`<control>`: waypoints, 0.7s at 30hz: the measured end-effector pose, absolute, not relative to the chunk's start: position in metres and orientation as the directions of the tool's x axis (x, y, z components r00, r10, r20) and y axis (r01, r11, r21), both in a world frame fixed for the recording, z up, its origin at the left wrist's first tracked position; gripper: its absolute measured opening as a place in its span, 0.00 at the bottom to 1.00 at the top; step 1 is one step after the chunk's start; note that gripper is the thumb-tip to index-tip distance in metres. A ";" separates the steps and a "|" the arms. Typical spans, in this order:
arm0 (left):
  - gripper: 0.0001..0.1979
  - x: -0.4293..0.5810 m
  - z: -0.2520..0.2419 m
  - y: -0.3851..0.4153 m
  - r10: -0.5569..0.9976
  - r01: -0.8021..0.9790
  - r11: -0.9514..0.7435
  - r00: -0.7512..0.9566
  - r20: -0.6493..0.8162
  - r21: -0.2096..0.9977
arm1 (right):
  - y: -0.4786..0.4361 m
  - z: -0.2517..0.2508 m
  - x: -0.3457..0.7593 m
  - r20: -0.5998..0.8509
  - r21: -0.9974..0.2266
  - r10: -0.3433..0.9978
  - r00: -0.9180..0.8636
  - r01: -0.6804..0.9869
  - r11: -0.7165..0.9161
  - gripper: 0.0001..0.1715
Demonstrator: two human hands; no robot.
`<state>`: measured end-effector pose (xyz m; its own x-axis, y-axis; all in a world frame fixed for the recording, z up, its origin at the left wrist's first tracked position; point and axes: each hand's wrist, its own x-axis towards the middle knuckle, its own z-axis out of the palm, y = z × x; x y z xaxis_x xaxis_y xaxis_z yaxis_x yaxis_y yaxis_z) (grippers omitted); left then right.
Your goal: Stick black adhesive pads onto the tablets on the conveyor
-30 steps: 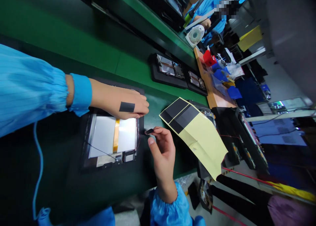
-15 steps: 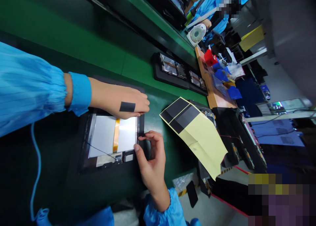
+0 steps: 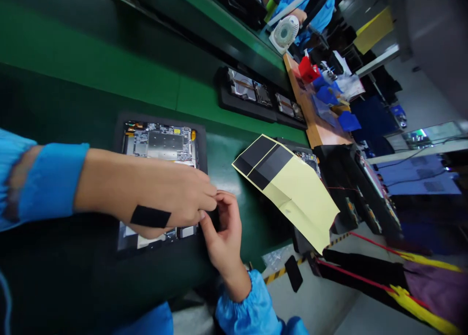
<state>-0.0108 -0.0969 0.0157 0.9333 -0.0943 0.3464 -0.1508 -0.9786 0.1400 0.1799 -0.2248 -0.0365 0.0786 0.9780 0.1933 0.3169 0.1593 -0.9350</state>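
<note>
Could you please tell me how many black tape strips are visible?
3 black tape strips: two adjacent on the yellow paper sheet, one on the back of the left hand; others may be hidden.

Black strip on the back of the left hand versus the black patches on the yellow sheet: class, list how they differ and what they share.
The black strip is single, small and narrow; the black patches are two, each far larger. The strip sticks to skin on the left hand; the patches sit at one end of the yellow sheet. Both are flat, dark rectangles.
</note>
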 end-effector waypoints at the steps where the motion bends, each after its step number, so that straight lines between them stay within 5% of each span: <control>1: 0.08 -0.012 0.017 -0.097 -0.097 -0.151 -0.975 0.949 0.300 0.162 | -0.224 -0.037 0.180 0.188 -0.937 0.979 0.081 0.314 0.154 0.14; 5: 0.04 -0.014 0.011 -0.096 -0.076 -0.093 -0.978 0.992 0.096 0.188 | -0.221 -0.037 0.179 0.165 -0.952 0.982 0.093 0.274 0.134 0.15; 12: 0.07 -0.008 -0.001 -0.097 -0.198 -0.189 -0.980 0.908 0.368 -0.062 | -0.220 -0.038 0.179 0.169 -0.965 0.983 0.066 0.214 0.151 0.18; 16: 0.07 -0.006 0.004 -0.105 -0.256 -0.220 -0.965 0.903 0.344 -0.139 | -0.219 -0.038 0.180 0.169 -0.962 0.984 0.059 0.228 0.151 0.18; 18: 0.05 -0.011 0.002 -0.110 -0.247 -0.219 -0.968 0.921 0.302 -0.123 | -0.218 -0.038 0.179 0.170 -0.962 0.984 0.059 0.229 0.152 0.18; 21: 0.04 -0.025 -0.008 -0.109 -0.021 -0.030 -0.999 0.969 0.246 0.033 | -0.217 -0.038 0.178 0.164 -0.965 0.985 0.061 0.218 0.147 0.18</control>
<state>-0.0247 -0.1089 -0.0078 0.9691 -0.0212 0.2458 -0.0302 -0.9990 0.0333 0.1784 -0.2166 -0.0380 0.0606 0.9846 0.1640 0.2184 0.1472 -0.9647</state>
